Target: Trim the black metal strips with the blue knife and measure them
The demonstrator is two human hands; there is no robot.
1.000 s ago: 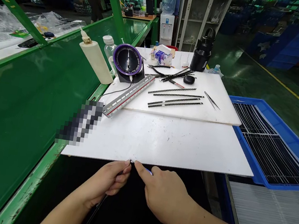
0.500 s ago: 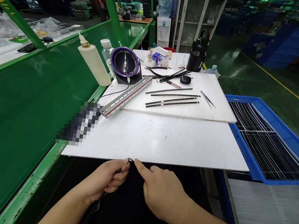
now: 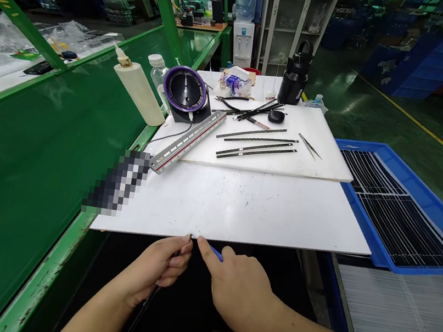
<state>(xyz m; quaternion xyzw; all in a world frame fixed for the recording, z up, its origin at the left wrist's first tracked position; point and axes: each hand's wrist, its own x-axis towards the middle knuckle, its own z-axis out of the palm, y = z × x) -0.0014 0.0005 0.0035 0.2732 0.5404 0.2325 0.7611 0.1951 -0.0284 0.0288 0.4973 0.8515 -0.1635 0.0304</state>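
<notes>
My left hand [image 3: 160,268] pinches a black cable [image 3: 144,307] near its end, just below the table's front edge. The cable's short tip pokes up past the thumb and forefinger, and its length hangs down below the fist. My right hand [image 3: 240,286] is closed around a blue tool [image 3: 216,253], of which only a narrow blue piece shows beside the outstretched forefinger. That forefinger points at the cable tip, almost touching it. Its working end is hidden, so I cannot make out its kind.
On the white table [image 3: 240,207] a scale ruler [image 3: 187,143] lies slanted beside a purple-rimmed fan [image 3: 185,89]. Thin black strips [image 3: 256,153], tweezers [image 3: 310,146], pliers [image 3: 231,101] and a black bottle [image 3: 295,77] lie or stand farther back. A blue tray [image 3: 382,263] sits at the right.
The blue tool now shows in my right hand, where it was out of sight before. The dark bit of cable between the fingertips looks shorter. Both hands keep nearly the same place.
</notes>
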